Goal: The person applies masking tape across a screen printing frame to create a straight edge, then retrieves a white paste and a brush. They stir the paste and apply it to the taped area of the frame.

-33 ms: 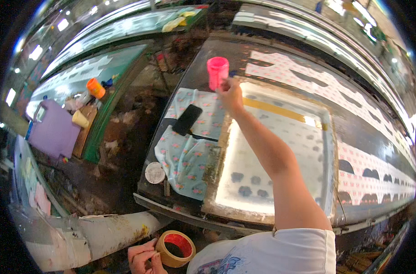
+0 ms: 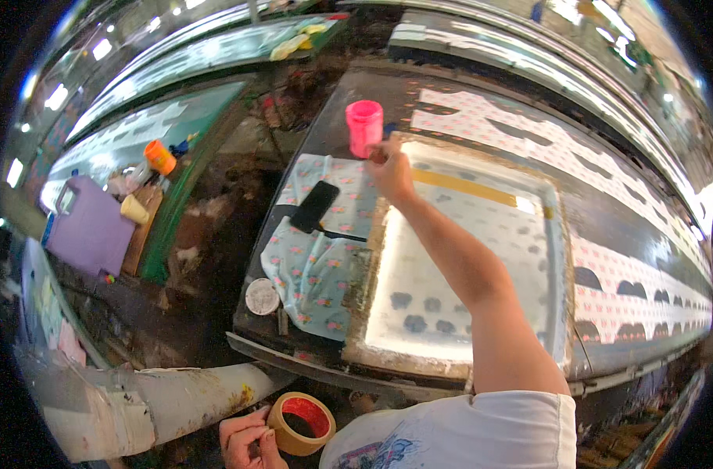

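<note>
My left hand (image 2: 247, 442) grips a roll of tan packing tape (image 2: 284, 442) with a red core, low in the view near my shirt. My right arm stretches across a framed printing screen (image 2: 442, 341). At its upper left corner, the curled fingers of my right hand (image 2: 391, 172) are pinched together, close to the lower part of a bright pink plastic container (image 2: 365, 131). What the pinch holds, if anything, is too small to make out. A strip of yellow-brown tape (image 2: 470, 189) runs along the far part of the screen.
Light blue flowered cloth (image 2: 313, 270) lies left of the screen, with a black phone (image 2: 315, 206) on it. A round white lid or tub (image 2: 262, 297) sits near the table's corner. Printed white fabric (image 2: 618, 293) extends right. A lilac plastic container (image 2: 91, 227) stands on the left.
The whole view has shifted slightly, so the table's things appear a little further left. My right hand sits slightly further from the pink container. My left hand keeps the tape roll.
</note>
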Demonstrator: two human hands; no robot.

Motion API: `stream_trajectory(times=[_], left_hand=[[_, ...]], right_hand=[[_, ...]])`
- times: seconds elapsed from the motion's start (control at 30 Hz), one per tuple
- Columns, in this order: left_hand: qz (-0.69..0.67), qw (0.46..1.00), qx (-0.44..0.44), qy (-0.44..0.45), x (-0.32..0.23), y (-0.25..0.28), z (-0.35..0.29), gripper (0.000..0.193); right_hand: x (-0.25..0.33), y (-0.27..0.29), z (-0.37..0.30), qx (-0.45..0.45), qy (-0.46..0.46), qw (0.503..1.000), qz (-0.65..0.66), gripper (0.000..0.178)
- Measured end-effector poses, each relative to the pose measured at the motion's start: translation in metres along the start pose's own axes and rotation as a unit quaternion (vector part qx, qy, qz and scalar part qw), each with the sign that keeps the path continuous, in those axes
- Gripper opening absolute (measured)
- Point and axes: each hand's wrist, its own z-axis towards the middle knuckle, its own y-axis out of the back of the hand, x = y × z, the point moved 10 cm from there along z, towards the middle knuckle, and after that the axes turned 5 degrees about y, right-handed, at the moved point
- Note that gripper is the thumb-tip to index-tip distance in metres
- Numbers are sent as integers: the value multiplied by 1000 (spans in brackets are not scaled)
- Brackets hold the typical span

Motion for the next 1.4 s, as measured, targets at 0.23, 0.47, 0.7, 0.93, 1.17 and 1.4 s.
stream_trajectory(times=[0.23, 0.47, 0.7, 0.93, 1.17, 1.4], left_hand=[[-78, 993, 59, -72, 4, -20, -39, 21], [-294, 941, 166, -29, -19, -71, -77, 13], [-401, 869, 253, 138, -34, -147, -126, 9], [-485, 787, 285, 255, -108, -246, -196, 7], [-460, 755, 395, 248, -213, -321, -261, 6], [-459, 736, 441, 231, -273, -354, -280, 5]], right_hand=[[174, 147, -192, 171, 16, 984, 35, 16], [256, 245, -398, 155, -91, 982, 53, 15], [338, 316, -433, 83, 78, 985, 131, 50], [349, 413, -453, 42, 160, 983, 80, 53], [289, 530, -494, 15, 68, 992, 103, 44], [269, 585, -503, 12, 45, 990, 136, 41]])
